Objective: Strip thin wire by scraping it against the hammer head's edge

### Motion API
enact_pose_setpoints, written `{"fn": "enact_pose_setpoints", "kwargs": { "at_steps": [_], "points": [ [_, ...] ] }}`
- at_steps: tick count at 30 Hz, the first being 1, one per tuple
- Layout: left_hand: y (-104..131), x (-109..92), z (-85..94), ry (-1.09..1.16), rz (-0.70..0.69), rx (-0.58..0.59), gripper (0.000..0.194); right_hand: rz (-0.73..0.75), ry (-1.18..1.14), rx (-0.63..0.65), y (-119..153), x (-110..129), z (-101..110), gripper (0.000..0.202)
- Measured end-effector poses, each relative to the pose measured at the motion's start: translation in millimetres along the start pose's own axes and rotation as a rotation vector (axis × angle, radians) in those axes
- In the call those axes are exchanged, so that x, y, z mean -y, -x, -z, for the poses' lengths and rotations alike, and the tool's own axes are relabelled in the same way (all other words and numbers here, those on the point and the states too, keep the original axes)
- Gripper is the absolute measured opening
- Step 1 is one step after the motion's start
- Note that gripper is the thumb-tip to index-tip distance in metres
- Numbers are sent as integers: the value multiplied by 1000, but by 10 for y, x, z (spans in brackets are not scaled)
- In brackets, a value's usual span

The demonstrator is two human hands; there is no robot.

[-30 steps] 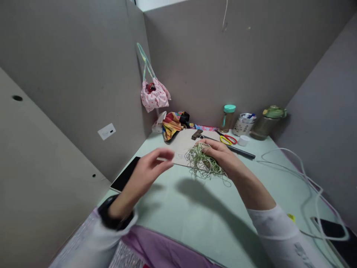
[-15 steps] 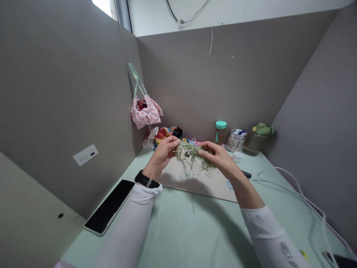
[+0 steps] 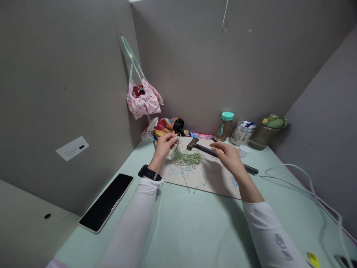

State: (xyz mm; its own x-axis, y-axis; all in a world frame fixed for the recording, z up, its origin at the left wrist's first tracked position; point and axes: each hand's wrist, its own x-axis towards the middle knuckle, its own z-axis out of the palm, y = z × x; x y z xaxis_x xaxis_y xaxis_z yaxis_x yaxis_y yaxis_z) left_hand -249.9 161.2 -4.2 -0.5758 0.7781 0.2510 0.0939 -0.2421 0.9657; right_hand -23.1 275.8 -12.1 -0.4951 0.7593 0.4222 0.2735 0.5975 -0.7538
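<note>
A loose tangle of thin pale green strands (image 3: 188,158) lies on a grey-brown board (image 3: 212,186) with blue marks. Above its left end, my left hand (image 3: 164,147) is pinched closed; whatever small thing sits at its fingertips is too tiny to name. My right hand (image 3: 228,156) hovers over the handle of a hammer (image 3: 205,149), fingers apart and holding nothing visible. The hammer lies across the board, head to the left, and part of its handle is hidden behind my right hand.
A phone (image 3: 107,203) lies left of my forearm. Along the back stand a teal-lidded bottle (image 3: 225,126), a pen tin (image 3: 242,133) and a green-lidded jug (image 3: 266,132). A polka-dot bag (image 3: 143,100) hangs at left. White cables (image 3: 304,186) run down the right side.
The strand tangle, held up between both hands before, now rests on the board. My right hand has let go and moved right. The hammer has come into sight, and the view has tilted down.
</note>
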Motion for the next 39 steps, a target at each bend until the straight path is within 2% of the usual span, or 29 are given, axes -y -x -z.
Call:
{"fn": "enact_pose_setpoints", "kwargs": {
  "at_steps": [4,6,8,14,19,23,25,27,30,33,36,39],
  "points": [
    [48,-45,-107,-52,-19,176,16,82,-118,154,-3,219,-253,29],
    [81,-75,-142,-68,-41,280,21,117,-166,212,-11,324,-361,25],
    [103,-84,-157,-76,-59,326,26,120,-196,221,-19,381,-415,18],
    [63,-32,-97,-264,-92,173,30,50,-343,146,-56,307,-269,28],
    [-9,71,8,-443,-137,35,19,-25,-385,50,-101,179,-197,32],
    [-9,125,46,-610,-133,-31,5,-32,-362,26,-103,179,-213,29],
    [26,85,-5,-655,-153,-29,13,-23,-345,39,-91,237,-226,27],
    [81,15,-110,-654,-217,29,23,-6,-327,82,-72,320,-244,24],
    [164,-56,-292,-515,-263,255,39,24,-333,158,-43,435,-276,18],
    [193,-12,-363,-348,-162,398,30,37,-398,120,-34,496,-262,18],
    [148,99,-280,-411,-147,353,12,37,-505,-17,-44,536,-131,17],
    [76,203,-140,-522,-150,249,12,45,-650,-148,-33,644,131,14]
  ]
}}
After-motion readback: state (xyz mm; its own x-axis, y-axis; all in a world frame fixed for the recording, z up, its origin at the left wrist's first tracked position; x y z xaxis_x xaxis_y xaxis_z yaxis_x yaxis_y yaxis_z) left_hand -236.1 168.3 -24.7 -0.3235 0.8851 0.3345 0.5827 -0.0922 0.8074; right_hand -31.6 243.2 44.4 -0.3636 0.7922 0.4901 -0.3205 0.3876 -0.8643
